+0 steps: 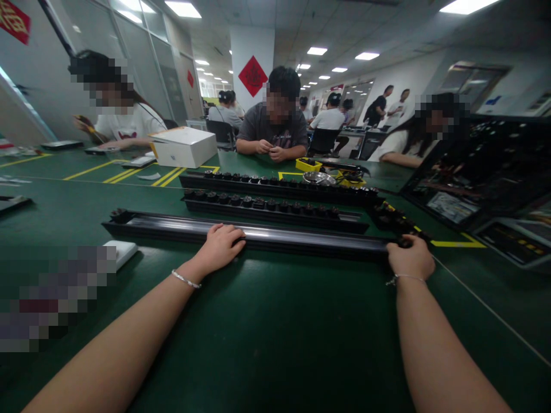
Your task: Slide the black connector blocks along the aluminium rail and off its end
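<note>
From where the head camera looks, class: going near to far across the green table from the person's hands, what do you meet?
Left hand and right hand on the nearest long black rail → second rail with knobs → third rail → yellow tray.

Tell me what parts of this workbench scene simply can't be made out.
- Head view: the right hand covers the right end of the nearest long black rail.
- The left hand rests on the rail, hiding the stretch beneath it.
- The small black parts on the rails behind are too small to identify.
- A pixelated patch hides whatever lies at left.
</note>
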`<state>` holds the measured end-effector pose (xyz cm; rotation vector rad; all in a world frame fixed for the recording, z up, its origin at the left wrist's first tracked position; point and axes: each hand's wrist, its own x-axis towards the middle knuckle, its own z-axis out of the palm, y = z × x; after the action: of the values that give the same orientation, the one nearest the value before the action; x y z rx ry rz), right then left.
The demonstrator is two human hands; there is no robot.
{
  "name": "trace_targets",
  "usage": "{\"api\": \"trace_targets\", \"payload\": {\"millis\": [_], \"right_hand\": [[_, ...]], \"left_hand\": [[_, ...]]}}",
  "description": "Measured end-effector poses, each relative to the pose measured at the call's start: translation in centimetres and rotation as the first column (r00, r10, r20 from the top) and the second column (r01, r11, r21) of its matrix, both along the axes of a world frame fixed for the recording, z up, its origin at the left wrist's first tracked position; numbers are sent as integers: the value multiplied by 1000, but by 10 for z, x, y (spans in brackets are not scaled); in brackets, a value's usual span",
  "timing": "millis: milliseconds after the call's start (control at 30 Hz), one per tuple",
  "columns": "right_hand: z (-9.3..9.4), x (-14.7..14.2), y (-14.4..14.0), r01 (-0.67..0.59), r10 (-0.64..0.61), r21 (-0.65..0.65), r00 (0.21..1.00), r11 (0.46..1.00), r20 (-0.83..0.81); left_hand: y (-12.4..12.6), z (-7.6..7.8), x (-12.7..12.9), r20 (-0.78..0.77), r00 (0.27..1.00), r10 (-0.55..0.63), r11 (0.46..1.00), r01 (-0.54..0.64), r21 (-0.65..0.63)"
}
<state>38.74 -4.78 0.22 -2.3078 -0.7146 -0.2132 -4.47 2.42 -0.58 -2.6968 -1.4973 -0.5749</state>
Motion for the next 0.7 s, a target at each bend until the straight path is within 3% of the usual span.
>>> {"api": "trace_targets", "payload": {"millis": [367, 500, 700], "right_hand": [[0, 6, -1, -7, 2, 83, 998, 996, 56], [1, 8, -4, 28, -28, 123, 1000, 992, -3], [6, 8, -6, 89, -81, 83, 993, 993, -88]], "left_hand": [[2, -4, -3, 6, 1000, -7, 1000, 7, 21], [2, -4, -2, 14, 1000, -6, 1000, 6, 14], [1, -2, -1, 5, 1000, -3, 1000, 2, 8]]}}
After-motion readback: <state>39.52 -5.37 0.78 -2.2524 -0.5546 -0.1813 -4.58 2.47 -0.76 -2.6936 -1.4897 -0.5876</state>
